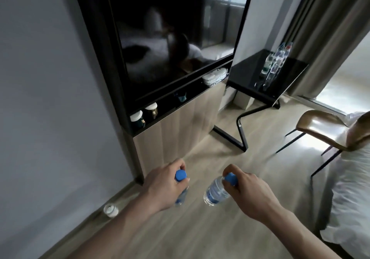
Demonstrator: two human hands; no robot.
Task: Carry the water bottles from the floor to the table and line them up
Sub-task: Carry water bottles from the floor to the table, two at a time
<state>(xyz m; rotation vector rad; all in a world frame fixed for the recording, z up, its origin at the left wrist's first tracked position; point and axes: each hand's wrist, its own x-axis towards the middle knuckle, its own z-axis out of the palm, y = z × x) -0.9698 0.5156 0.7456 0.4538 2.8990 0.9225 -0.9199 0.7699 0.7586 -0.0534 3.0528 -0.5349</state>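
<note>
Right now both bottles hang by their necks above the wooden floor [200,228]: the left hand [166,186] is curled round the left water bottle [181,194] under its blue cap, the right hand [248,188] pinches the right water bottle [215,193], which tilts. Best to grip lower on the bodies — less swing. Ahead, the black surface [248,72] already carries a row of bottles [275,62]; the lane between cabinet [180,122] and chair [324,128] is open — mind the near corner.

Pale wood floor [200,228], grey wall [50,78] on the left, big dark TV [170,38] over a wood cabinet [180,118]. Brown chair [320,128] and curtains [330,28] by the bright window.
</note>
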